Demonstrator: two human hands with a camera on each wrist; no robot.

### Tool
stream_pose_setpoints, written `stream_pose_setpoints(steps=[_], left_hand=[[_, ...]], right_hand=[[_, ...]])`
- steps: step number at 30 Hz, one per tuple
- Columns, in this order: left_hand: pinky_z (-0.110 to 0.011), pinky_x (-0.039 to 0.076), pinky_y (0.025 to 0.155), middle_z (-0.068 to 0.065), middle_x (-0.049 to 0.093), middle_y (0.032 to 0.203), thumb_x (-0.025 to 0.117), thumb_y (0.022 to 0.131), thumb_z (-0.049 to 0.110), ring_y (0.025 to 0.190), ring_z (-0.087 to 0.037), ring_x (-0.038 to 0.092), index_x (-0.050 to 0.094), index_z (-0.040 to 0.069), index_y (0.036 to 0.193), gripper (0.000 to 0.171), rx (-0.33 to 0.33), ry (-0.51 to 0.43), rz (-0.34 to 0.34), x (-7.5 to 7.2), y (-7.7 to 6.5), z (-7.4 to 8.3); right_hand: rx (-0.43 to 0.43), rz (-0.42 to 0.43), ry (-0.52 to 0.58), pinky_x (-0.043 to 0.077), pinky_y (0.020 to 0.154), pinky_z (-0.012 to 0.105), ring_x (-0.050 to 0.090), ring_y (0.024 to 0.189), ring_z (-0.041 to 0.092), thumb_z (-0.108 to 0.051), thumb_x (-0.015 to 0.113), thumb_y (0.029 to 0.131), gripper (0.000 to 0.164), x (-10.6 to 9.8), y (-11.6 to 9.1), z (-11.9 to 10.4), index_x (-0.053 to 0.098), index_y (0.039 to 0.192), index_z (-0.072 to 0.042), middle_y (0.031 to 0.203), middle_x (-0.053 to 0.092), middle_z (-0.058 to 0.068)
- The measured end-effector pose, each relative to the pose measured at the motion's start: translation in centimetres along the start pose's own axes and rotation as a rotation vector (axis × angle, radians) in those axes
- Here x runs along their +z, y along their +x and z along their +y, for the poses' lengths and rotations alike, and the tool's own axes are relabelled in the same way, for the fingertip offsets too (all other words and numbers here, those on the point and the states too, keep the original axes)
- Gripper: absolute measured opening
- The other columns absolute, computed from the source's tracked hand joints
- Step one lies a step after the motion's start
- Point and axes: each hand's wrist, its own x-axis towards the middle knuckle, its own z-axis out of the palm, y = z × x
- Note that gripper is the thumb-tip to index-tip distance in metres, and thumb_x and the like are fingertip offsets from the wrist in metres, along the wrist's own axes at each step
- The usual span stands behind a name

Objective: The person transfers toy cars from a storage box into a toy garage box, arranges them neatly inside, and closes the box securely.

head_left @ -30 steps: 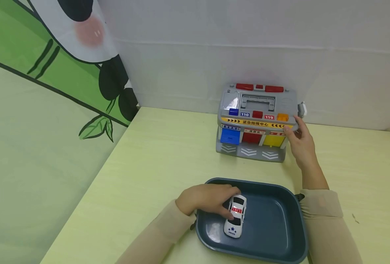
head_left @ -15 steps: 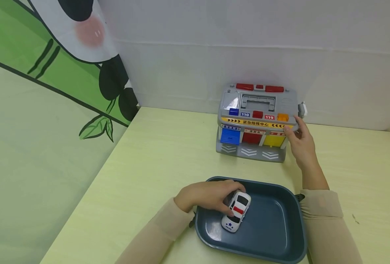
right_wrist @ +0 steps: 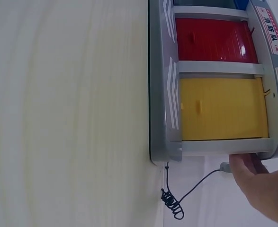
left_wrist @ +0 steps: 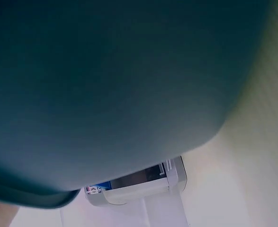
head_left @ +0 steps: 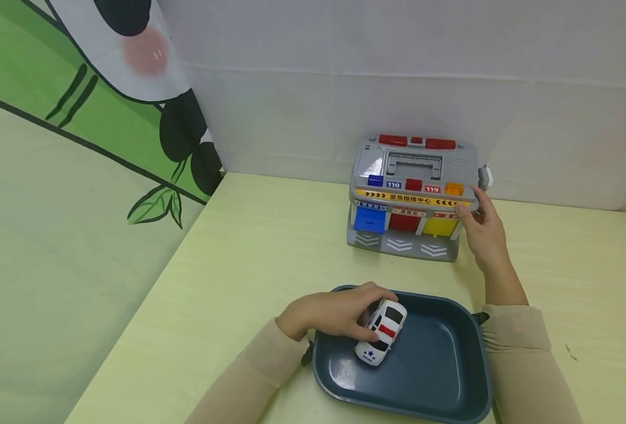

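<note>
In the head view my left hand (head_left: pixel 334 312) grips a white toy police car (head_left: pixel 387 331) with a red roof bar, thumb on the near side and fingers at its far end. The car is tilted diagonally over the left part of a dark blue tray (head_left: pixel 429 371). My right hand (head_left: pixel 484 235) holds the right front corner of a grey toy garage (head_left: pixel 376 162), thumb at the front under its roof edge. The garage has blue, red and yellow doors. In the right wrist view the yellow door (right_wrist: pixel 224 109) and red door (right_wrist: pixel 214 41) are down. The tray's outside wall (left_wrist: pixel 120 94) fills most of the left wrist view.
The garage stands at the back of a pale table (head_left: pixel 249 247), close to a white cloth backdrop (head_left: pixel 291 118). A coiled dark cord (right_wrist: pixel 172 202) hangs by the garage's right side. A printed cartoon cloth (head_left: pixel 122 135) lies left of the table.
My left hand has shifted the police car slightly away from me and to the right, turning its far end rightward. The right hand and the garage have stayed put.
</note>
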Motion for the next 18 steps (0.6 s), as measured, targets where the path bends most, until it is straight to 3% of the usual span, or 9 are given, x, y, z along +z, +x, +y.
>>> stream_pose_setpoints(steps=[10,18], left_hand=[[-0.023,0.053,0.08,-0.004,0.045,0.132,0.075,0.087,0.008,0.09,-0.008,0.062,0.038,0.012,0.145,0.069,-0.041,-0.283,0.075,-1.1,-0.7,-0.1],[-0.027,0.054,0.081,-0.005,0.043,0.136,0.073,0.088,0.008,0.09,-0.011,0.065,0.038,0.013,0.146,0.069,-0.058,-0.405,0.143,-1.8,-1.1,-0.4]], right_hand=[[0.004,-0.001,-0.007,0.025,0.111,0.051,0.026,0.141,0.036,-0.046,0.049,0.099,0.067,0.0,0.1,0.2,0.018,0.157,-0.03,0.157,0.024,0.015],[-0.004,-0.001,-0.008,0.025,0.111,0.051,0.025,0.141,0.036,-0.046,0.049,0.099,0.068,0.0,0.0,0.1,0.018,0.157,-0.029,0.158,0.023,0.015]])
